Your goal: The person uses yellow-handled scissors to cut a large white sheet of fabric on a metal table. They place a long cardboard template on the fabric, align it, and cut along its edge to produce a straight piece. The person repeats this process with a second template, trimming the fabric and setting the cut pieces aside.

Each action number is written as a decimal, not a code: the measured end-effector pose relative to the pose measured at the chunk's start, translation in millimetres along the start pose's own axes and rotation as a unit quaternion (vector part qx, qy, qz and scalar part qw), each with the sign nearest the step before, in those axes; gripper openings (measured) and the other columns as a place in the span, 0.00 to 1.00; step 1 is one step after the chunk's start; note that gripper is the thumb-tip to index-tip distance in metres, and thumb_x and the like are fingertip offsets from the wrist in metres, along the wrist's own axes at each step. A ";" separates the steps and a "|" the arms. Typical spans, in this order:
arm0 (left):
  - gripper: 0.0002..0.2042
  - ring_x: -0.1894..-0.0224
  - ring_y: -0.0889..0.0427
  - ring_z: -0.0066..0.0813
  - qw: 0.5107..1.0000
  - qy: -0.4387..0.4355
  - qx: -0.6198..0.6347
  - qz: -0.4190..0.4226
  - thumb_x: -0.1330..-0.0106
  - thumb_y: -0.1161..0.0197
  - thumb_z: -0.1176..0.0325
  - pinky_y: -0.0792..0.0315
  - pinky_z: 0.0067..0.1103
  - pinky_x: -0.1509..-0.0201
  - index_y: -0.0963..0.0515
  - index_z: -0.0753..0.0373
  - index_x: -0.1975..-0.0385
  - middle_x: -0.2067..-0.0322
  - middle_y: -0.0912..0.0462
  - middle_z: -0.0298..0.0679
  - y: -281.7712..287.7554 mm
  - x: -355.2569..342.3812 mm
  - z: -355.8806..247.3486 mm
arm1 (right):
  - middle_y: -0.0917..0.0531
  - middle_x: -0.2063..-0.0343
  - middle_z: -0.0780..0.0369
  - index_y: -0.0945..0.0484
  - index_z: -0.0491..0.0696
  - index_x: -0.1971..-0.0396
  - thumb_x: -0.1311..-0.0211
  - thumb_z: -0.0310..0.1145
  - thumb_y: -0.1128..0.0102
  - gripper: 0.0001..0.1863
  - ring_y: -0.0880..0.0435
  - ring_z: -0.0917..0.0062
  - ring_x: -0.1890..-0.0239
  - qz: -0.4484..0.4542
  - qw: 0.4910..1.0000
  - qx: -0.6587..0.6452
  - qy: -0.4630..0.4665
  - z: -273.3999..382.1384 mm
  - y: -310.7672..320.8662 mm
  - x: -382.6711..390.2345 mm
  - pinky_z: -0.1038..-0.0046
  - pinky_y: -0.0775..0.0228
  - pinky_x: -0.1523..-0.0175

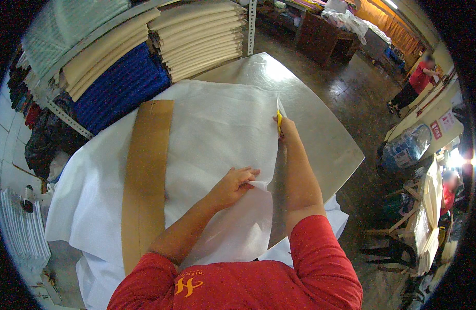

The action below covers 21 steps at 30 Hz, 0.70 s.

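Note:
My right hand point(284, 129) holds yellow-handled scissors point(279, 118) at the right edge of a large white fabric sheet point(217, 119), with the blades pointing toward the table's far corner. My left hand point(238, 183) is lower and further left on the sheet, its fingers bent over a lifted, folded bit of fabric. A long brown cardboard strip point(145, 150) lies on the fabric to the left. The fabric covers much of the metal-topped table point(320, 155), whose bare part shows on the right.
Shelving point(251, 26) holds cream point(196, 39) and blue point(119, 88) folded stacks at back left. A person in red point(418, 77) stands at far right, another point(449, 191) lower down. A large plastic bottle point(403, 147) and wooden racks point(403, 222) line the right side. White stacks point(23, 222) sit lower left.

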<state>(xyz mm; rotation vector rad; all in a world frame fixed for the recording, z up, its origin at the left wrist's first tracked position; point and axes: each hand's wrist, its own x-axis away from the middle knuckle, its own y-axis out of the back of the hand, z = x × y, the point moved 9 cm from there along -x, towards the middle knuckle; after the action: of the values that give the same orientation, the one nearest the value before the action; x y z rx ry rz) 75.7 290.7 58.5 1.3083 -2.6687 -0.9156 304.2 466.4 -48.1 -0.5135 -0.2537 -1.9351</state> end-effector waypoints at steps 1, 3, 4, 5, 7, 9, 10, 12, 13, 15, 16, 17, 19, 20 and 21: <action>0.10 0.40 0.33 0.44 1.000 -0.004 0.006 -0.003 0.40 0.42 0.75 0.38 0.33 0.38 0.25 0.60 0.59 0.44 0.26 0.42 0.6 -0.1 -1.1 | 0.20 0.68 0.54 0.23 0.37 0.61 0.50 0.36 0.34 0.20 0.22 0.68 0.71 -0.004 1.000 0.012 0.003 3.4 -0.2 3.3 0.66 0.31 0.68; 0.10 0.40 0.33 0.44 1.000 -0.013 0.004 -0.002 0.41 0.42 0.75 0.38 0.34 0.38 0.25 0.61 0.59 0.44 0.27 0.42 0.7 -1.0 -3.1 | 0.20 0.66 0.53 0.23 0.36 0.60 0.51 0.36 0.34 0.21 0.21 0.68 0.69 -0.013 0.999 0.031 0.009 9.5 -0.1 8.2 0.66 0.31 0.64; 0.11 0.40 0.32 0.43 1.000 -0.010 0.015 -0.008 0.41 0.41 0.75 0.39 0.35 0.38 0.25 0.61 0.58 0.46 0.25 0.42 1.5 -1.0 -2.9 | 0.20 0.65 0.53 0.23 0.36 0.59 0.51 0.36 0.34 0.22 0.21 0.68 0.68 -0.017 0.999 0.032 0.009 11.1 -0.6 9.3 0.66 0.32 0.63; 0.13 0.40 0.32 0.43 1.000 -0.008 0.025 -0.014 0.42 0.40 0.75 0.41 0.36 0.39 0.25 0.62 0.56 0.48 0.24 0.41 2.2 -1.0 -2.6 | 0.20 0.65 0.53 0.23 0.35 0.59 0.51 0.36 0.34 0.22 0.21 0.68 0.67 -0.014 0.999 0.030 0.012 12.3 -2.1 9.6 0.66 0.32 0.62; 0.14 0.40 0.31 0.44 0.999 -0.015 0.028 -0.022 0.42 0.39 0.75 0.42 0.36 0.40 0.26 0.62 0.55 0.50 0.22 0.41 3.5 -0.6 -4.1 | 0.20 0.65 0.53 0.23 0.35 0.59 0.51 0.36 0.34 0.22 0.21 0.68 0.67 -0.011 0.999 0.031 0.018 12.6 -3.8 8.4 0.66 0.32 0.61; 0.15 0.41 0.30 0.44 0.999 -0.031 0.010 -0.026 0.43 0.39 0.76 0.41 0.35 0.40 0.25 0.62 0.55 0.50 0.22 0.41 4.3 -0.5 -6.4 | 0.20 0.66 0.53 0.23 0.36 0.59 0.51 0.35 0.34 0.22 0.21 0.69 0.67 -0.017 0.999 0.041 0.025 11.7 -2.2 6.2 0.67 0.31 0.63; 0.15 0.41 0.30 0.44 0.999 -0.030 0.021 -0.028 0.43 0.39 0.76 0.41 0.35 0.40 0.26 0.62 0.55 0.50 0.22 0.41 4.4 -0.5 -6.1 | 0.20 0.67 0.54 0.23 0.36 0.59 0.51 0.35 0.34 0.22 0.21 0.69 0.69 -0.004 1.000 0.017 0.018 9.1 -4.1 4.9 0.68 0.31 0.64; 0.14 0.41 0.30 0.44 0.999 -0.021 0.029 -0.030 0.43 0.39 0.77 0.41 0.34 0.40 0.26 0.62 0.56 0.50 0.22 0.41 4.6 0.4 -3.8 | 0.20 0.69 0.55 0.23 0.37 0.60 0.52 0.35 0.33 0.21 0.21 0.69 0.72 0.006 1.000 -0.028 -0.001 3.0 -4.7 4.1 0.69 0.30 0.67; 0.13 0.41 0.31 0.44 0.999 -0.015 0.035 -0.026 0.42 0.40 0.77 0.40 0.34 0.40 0.26 0.62 0.57 0.48 0.24 0.42 4.2 0.6 -2.0 | 0.21 0.71 0.56 0.23 0.38 0.61 0.52 0.36 0.34 0.21 0.21 0.69 0.73 0.006 1.000 -0.024 -0.007 0.9 -4.0 4.5 0.70 0.30 0.69; 0.10 0.39 0.33 0.45 0.999 -0.013 0.031 -0.015 0.41 0.43 0.78 0.37 0.33 0.38 0.25 0.61 0.60 0.45 0.26 0.44 2.9 1.7 0.3 | 0.21 0.73 0.57 0.23 0.40 0.62 0.52 0.37 0.34 0.19 0.22 0.70 0.77 -0.004 0.999 -0.013 -0.030 -4.2 -0.4 6.9 0.71 0.30 0.72; 0.10 0.39 0.33 0.45 0.999 -0.020 0.027 -0.015 0.41 0.43 0.78 0.37 0.33 0.38 0.25 0.61 0.60 0.45 0.26 0.44 3.2 2.2 0.2 | 0.21 0.74 0.58 0.23 0.41 0.62 0.52 0.38 0.34 0.19 0.23 0.70 0.78 0.013 0.999 -0.036 -0.034 -5.1 -2.4 8.8 0.70 0.31 0.73; 0.11 0.39 0.33 0.45 0.999 -0.032 0.020 -0.017 0.41 0.43 0.78 0.37 0.33 0.38 0.25 0.61 0.59 0.45 0.26 0.44 3.7 2.8 -0.8 | 0.21 0.74 0.58 0.23 0.42 0.63 0.52 0.39 0.35 0.19 0.23 0.70 0.80 0.021 0.997 -0.058 -0.039 -5.9 -3.0 10.9 0.70 0.31 0.74; 0.11 0.39 0.32 0.45 0.998 -0.049 0.038 -0.029 0.41 0.43 0.78 0.37 0.34 0.38 0.26 0.60 0.59 0.45 0.26 0.45 5.5 4.0 -1.6 | 0.21 0.75 0.59 0.23 0.44 0.63 0.51 0.40 0.36 0.18 0.24 0.71 0.81 0.031 0.994 -0.089 -0.047 -7.2 -3.5 15.3 0.70 0.31 0.74; 0.11 0.39 0.32 0.45 0.996 -0.053 0.064 -0.038 0.41 0.42 0.78 0.37 0.34 0.38 0.26 0.60 0.58 0.45 0.26 0.46 7.1 4.5 -1.4 | 0.21 0.75 0.59 0.23 0.45 0.63 0.50 0.40 0.36 0.18 0.24 0.71 0.81 0.032 0.993 -0.100 -0.050 -7.0 -3.7 16.8 0.70 0.31 0.74; 0.11 0.39 0.32 0.45 0.993 -0.056 0.089 -0.047 0.40 0.42 0.77 0.37 0.34 0.38 0.26 0.59 0.58 0.45 0.26 0.46 8.3 5.0 -1.4 | 0.21 0.75 0.59 0.23 0.45 0.63 0.50 0.41 0.37 0.17 0.25 0.71 0.81 0.059 0.991 -0.113 -0.049 -5.4 -8.5 18.6 0.70 0.32 0.74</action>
<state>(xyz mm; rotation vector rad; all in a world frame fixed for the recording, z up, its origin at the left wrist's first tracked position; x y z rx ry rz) 66.9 290.2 62.8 1.4701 -2.8554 -0.7984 288.8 452.4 -43.8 -0.7575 -0.0649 -1.8360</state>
